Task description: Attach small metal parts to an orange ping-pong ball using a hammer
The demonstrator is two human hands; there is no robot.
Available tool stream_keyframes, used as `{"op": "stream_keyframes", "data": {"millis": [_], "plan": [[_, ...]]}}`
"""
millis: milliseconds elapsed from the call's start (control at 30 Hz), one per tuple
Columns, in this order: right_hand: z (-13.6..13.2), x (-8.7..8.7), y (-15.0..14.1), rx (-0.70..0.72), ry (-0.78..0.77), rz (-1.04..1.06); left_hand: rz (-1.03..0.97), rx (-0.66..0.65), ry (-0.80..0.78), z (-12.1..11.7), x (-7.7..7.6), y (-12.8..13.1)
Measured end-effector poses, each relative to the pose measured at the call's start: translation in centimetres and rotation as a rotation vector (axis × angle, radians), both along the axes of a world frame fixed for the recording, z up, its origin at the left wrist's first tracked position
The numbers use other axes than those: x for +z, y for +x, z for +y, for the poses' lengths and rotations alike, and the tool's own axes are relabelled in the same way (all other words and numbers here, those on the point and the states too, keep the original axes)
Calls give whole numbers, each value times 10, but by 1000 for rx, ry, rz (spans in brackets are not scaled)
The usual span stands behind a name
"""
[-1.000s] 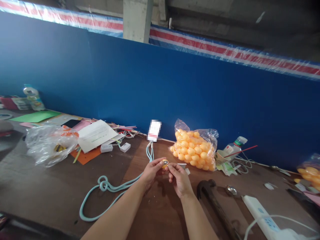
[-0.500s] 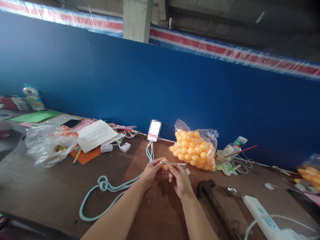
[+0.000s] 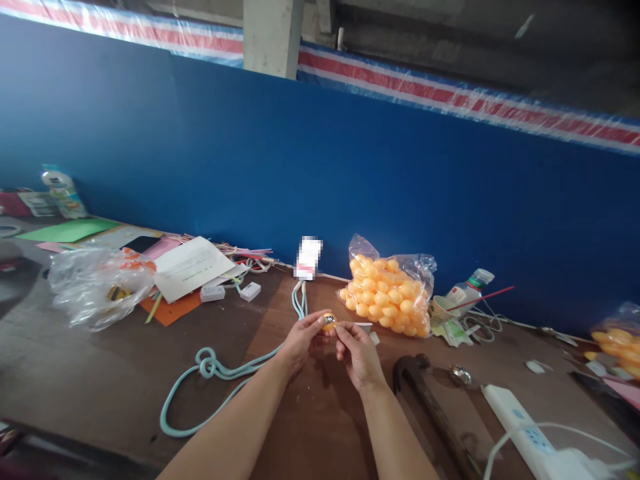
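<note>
The brown desk carries a clear plastic bag of orange balls by its far edge and, in its right half, a claw hammer with the handle running toward the near edge. Above the desk's middle, the left hand grips a small orange ball with a silver patch in its fingers. The right hand has thumb and forefinger closed together at the ball's right side; whether they pinch the patch, I cannot tell. Best keep the left grip steady but gentle, the right fingertips light, since the silver might tear.
</note>
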State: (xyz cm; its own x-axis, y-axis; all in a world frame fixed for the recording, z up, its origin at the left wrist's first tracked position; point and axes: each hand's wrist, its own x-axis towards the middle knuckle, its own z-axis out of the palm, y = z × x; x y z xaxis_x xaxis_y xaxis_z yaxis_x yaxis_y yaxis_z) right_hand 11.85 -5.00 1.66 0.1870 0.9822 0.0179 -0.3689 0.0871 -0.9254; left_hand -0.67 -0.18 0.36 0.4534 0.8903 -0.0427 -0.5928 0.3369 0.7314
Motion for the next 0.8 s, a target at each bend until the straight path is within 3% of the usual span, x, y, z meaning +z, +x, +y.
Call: {"op": "stream_keyframes", "data": {"millis": [800], "plan": [[0,-1,-6,-21,6,-117,39,16,65,1,-5,1]]}}
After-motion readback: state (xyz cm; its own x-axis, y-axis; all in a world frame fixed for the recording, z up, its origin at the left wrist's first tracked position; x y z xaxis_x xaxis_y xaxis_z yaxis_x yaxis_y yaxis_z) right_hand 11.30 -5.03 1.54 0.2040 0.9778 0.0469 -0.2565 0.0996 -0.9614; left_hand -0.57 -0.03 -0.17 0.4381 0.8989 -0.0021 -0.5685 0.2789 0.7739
